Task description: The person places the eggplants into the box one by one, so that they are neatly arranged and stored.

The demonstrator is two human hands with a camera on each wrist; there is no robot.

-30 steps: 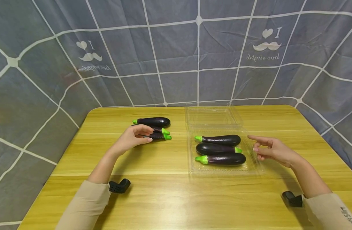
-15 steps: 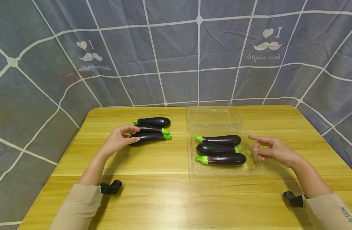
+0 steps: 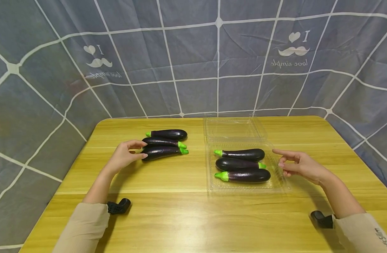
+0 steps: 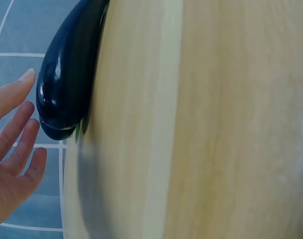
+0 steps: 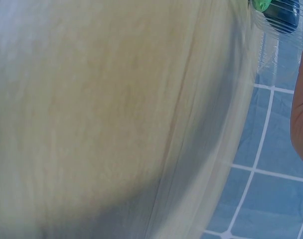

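Left hand point(image 3: 125, 156) is spread fairly wide with nothing in its grasp, thumb and fingertips parted; right hand point(image 3: 302, 167), from where I stand, holds nothing either, forefinger stretched out and the other fingers loosely bent.

Behind hangs a grey checked cloth point(image 3: 193, 95), and before it stands the wooden table point(image 3: 181, 211). On its right half sits a clear plastic box point(image 3: 241, 190), lid point(image 3: 234, 128) laid back, the right hand just beside its rim.

Six eggplants lie flat: three in the box, three loose on the left. The left hand is at the round ends of the loose middle eggplant point(image 3: 162, 141) and near eggplant point(image 3: 163, 151); I can't tell whether it touches. I'd close round one body only, toward its middle, since the skins look slick and a nudge could roll its neighbour. The right hand should keep off the flimsy rim.

All long axes run roughly left to right. Those two loose ones point their stems right, converging slightly; the far eggplant point(image 3: 168, 134) points left. Boxed, the back one point(image 3: 244, 154) and front one point(image 3: 248, 175) point left, the centre one point(image 3: 237, 164) right.
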